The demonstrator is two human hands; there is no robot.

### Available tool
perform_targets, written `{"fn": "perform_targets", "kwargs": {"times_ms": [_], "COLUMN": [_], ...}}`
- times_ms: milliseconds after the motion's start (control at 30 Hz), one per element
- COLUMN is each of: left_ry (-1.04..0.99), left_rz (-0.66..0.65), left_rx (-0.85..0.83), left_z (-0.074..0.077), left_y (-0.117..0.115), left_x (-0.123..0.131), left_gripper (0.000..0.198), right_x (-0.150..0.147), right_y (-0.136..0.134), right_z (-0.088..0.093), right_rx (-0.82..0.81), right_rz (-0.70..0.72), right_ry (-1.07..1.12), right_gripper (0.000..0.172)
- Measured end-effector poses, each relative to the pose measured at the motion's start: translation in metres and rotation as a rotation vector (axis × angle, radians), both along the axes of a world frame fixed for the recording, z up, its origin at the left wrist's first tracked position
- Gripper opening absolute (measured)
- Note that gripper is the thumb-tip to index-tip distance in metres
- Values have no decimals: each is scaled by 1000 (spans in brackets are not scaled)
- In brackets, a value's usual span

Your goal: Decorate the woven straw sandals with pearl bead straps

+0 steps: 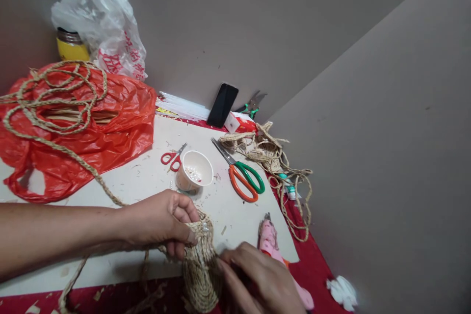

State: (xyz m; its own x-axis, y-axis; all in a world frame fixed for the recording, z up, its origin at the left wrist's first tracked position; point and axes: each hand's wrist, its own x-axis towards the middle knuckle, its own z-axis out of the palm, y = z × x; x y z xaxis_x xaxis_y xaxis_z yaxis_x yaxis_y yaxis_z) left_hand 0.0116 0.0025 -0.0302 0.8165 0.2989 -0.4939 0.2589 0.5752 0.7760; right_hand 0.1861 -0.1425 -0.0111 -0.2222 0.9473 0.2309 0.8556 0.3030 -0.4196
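My left hand (176, 228) is closed on the upper edge of a woven straw slipper (200, 274), thumb in front and fingers curled behind. A few clear beads show on the slipper near the thumb. Close against the slipper's right side is my right hand (261, 279), its fingers bent together and slightly blurred; what they pinch, if anything, is hidden. A braided straw cord (95, 174) runs from behind my left wrist up to a loose coil. Just beyond my left hand stands a paper cup (195, 169) with small white beads inside.
Red-handled scissors (174, 157) lie left of the cup, and larger shears (243, 176) with orange and green handles lie right. A red plastic bag (128, 113) bears the cord coil. Further back are a phone (222, 104) and pliers (252, 105). A pink-wrapped tool (269, 238) lies nearby.
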Motion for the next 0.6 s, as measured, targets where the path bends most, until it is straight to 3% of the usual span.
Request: {"fn": "perform_targets", "kwargs": {"times_ms": [133,300,467,600], "left_ry": [-3,-19,-11,-12], "left_rz": [-2,-20,-18,-17], "left_rx": [-1,-15,-27,-32], "left_z": [-2,-3,-2,-2], "left_y": [0,2,2,0], "left_x": [0,-2,-1,-1], "left_gripper": [26,27,28,28], "right_x": [-14,-17,-13,-4], "right_y": [18,21,19,13], "right_z": [-14,-13,0,7], "right_rx": [-234,-401,-461,-429], "right_rz": [-67,-97,-112,-116], "right_ry": [-40,-77,-75,70], "right_gripper": [16,12,15,13]}}
